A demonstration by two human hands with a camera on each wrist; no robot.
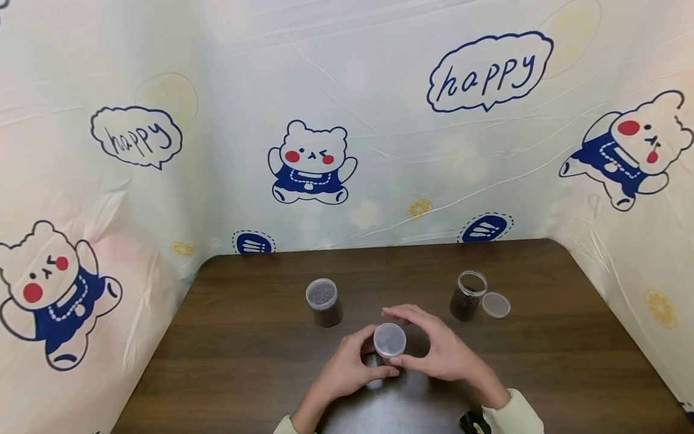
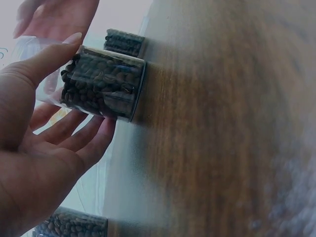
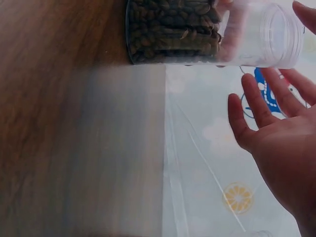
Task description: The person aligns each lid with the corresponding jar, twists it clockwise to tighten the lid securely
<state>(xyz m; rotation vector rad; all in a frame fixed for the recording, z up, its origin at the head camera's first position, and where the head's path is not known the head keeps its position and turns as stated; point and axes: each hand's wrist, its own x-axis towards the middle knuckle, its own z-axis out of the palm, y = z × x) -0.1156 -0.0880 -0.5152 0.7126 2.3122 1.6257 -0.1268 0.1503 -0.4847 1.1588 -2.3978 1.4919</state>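
Observation:
A clear plastic jar [image 3: 173, 32], partly filled with dark coffee beans, stands upright on the table with its translucent lid [image 1: 390, 339] on top. My left hand [image 1: 349, 366] grips the jar's side, thumb on one side and fingers on the other. At the lid, my right hand [image 1: 441, 348] has its thumb by the near edge; the other fingers are spread and stand apart from the jar. To the left is a second lidded jar of beans [image 1: 326, 306]. An open bean jar [image 1: 464, 301] stands at the right, its loose lid [image 1: 496, 305] flat beside it.
The brown wooden table [image 1: 244, 361] ends at a printed cloth backdrop [image 1: 379, 199] behind and on both sides. A small black object [image 1: 475, 422] shows below the right wrist at the near edge.

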